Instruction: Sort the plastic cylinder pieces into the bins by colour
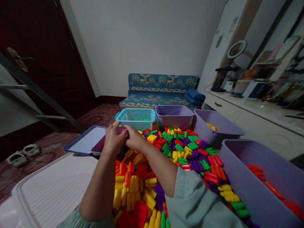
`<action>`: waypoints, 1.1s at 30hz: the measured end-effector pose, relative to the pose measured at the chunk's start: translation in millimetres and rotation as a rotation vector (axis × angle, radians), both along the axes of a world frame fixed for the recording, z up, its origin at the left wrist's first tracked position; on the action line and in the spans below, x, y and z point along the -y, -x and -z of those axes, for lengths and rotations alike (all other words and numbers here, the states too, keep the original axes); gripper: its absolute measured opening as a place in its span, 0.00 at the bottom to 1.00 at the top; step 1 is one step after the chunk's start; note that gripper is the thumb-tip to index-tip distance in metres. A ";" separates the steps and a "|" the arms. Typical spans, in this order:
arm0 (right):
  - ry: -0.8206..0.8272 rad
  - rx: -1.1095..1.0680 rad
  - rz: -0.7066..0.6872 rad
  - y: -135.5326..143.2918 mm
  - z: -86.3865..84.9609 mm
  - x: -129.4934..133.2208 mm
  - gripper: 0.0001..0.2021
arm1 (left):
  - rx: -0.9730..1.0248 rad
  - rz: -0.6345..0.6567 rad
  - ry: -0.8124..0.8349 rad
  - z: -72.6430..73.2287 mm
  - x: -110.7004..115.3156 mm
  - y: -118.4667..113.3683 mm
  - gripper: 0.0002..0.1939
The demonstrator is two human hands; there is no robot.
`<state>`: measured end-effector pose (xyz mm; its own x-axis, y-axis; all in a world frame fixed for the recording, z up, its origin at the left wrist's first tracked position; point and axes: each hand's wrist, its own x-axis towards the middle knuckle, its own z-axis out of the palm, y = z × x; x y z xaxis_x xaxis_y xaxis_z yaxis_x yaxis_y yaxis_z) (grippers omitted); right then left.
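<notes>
Just in front of the blue bin (pixel 135 124), my left hand (pixel 114 136) and my right hand (pixel 135 138) are close together. Between them shows a small purple piece (pixel 121 129), with the fingers of both hands closed on it. Under and beyond my forearms lies a big pile of plastic blocks (pixel 133 188) in red, yellow, green, purple and orange. Green pieces lie in the blue bin. A blue-rimmed tray (pixel 85 139) and a dark red flat item (pixel 99 145) are to the left of my left hand.
Purple bins stand at the back (pixel 174 117), at the back right (pixel 213 133) with yellow pieces, and at the right (pixel 256 177) with red-orange pieces. A white lid (pixel 57 186) lies front left. Beyond is a blue sofa (pixel 161 95).
</notes>
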<state>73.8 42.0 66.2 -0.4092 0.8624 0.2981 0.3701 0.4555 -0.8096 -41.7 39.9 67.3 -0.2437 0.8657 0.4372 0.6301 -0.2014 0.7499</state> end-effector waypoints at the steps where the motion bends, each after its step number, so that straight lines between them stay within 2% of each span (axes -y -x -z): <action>1: -0.009 0.038 0.047 -14.1 1.9 4.9 0.35 | -0.035 0.027 -0.006 1.1 1.7 -7.6 0.26; 3: -0.045 0.103 0.140 -49.8 4.1 17.6 0.30 | -0.068 0.140 0.030 2.6 6.4 -23.5 0.24; 5: -0.085 0.143 0.240 -90.2 6.6 31.8 0.22 | -0.061 0.328 0.125 4.3 11.1 -37.1 0.20; 8: -0.030 0.251 0.404 -146.5 15.4 50.5 0.18 | -0.073 0.567 0.232 9.4 16.4 -53.4 0.14; 11: -0.043 0.395 0.510 -185.8 31.0 61.1 0.16 | -0.069 0.676 0.146 18.1 20.0 -73.3 0.11; 13: -0.085 0.467 0.546 -200.1 41.9 63.1 0.18 | -0.056 0.742 0.052 26.3 22.3 -90.0 0.13; 15: -0.104 0.527 0.573 -205.7 50.7 62.6 0.22 | -0.096 0.798 -0.008 36.1 25.2 -106.3 0.19; 18: -0.060 0.634 0.596 -202.4 57.4 62.2 0.27 | -0.332 0.795 -0.031 49.4 30.7 -122.2 0.26; 21: 0.000 0.746 0.567 -192.7 56.9 65.2 0.28 | -0.595 0.771 -0.015 54.4 35.5 -124.9 0.25; 23: 0.000 0.781 0.560 -186.4 54.7 67.8 0.26 | -0.679 0.763 -0.004 53.5 36.6 -122.4 0.23; 28: 0.001 0.680 0.505 -176.0 53.6 69.6 0.25 | -0.722 0.779 -0.005 54.3 34.4 -119.0 0.22; 33: 0.019 0.612 0.412 -168.4 59.0 70.4 0.33 | -0.734 0.796 -0.014 63.0 32.8 -122.9 0.28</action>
